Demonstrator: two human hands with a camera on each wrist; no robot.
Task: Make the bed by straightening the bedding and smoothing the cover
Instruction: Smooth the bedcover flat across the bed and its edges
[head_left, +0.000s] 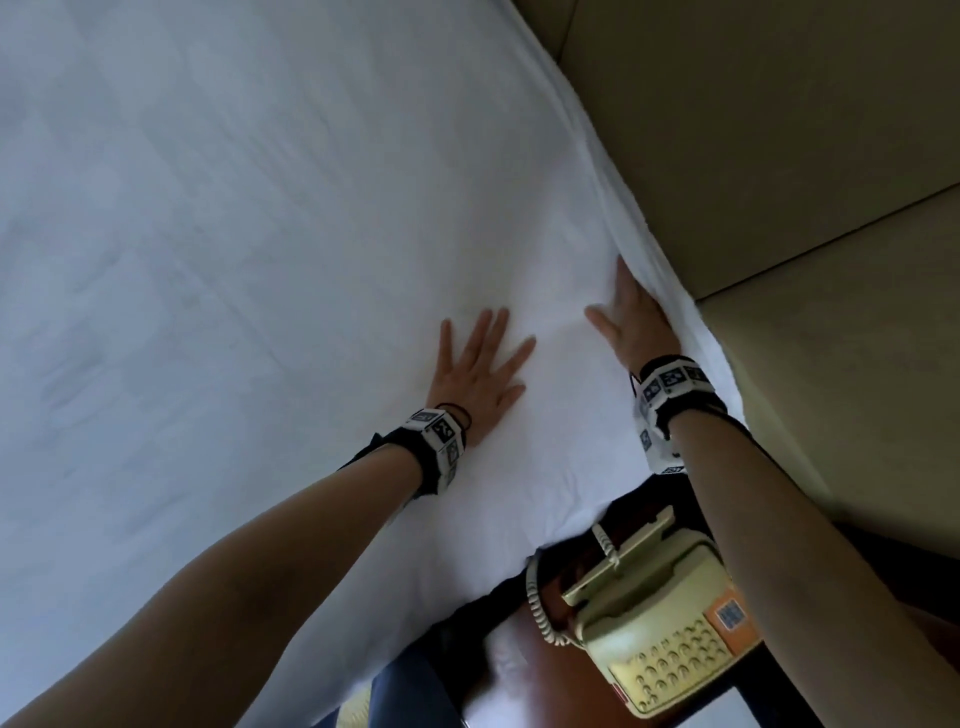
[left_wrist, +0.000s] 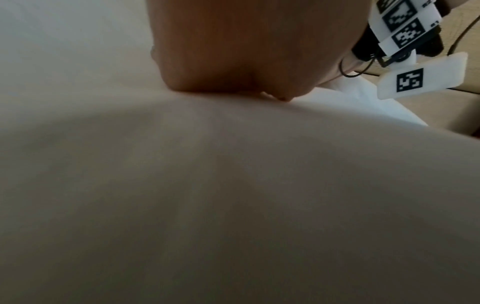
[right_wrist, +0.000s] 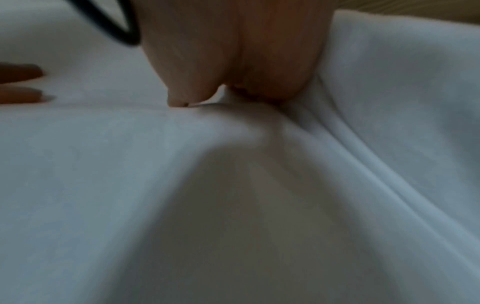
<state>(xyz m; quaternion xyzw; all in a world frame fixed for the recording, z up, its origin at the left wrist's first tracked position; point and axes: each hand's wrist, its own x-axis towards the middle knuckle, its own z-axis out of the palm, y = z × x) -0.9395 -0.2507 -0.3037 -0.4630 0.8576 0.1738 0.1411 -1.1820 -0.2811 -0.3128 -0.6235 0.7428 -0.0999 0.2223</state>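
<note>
The left hand (head_left: 480, 371) is lying flat, fingers spread and released, on the white cover (head_left: 234, 234) filling the frame's left and centre. The right hand (head_left: 631, 325) is pressing the cover's edge at centre right; its fingertips seem tucked under a fold, grasping nothing.

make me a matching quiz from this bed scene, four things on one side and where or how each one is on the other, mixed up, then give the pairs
Things:
1. left hand
2. right hand
3. telephone
4. white cover

Places or states:
A. on the dark wooden stand beside the bed, under the right forearm
B. flat with spread fingers, away from the bed edge
C. spread across the bed
D. pressed on the cover at the bed's edge by the beige headboard

Pairs: 1-B, 2-D, 3-A, 4-C
</note>
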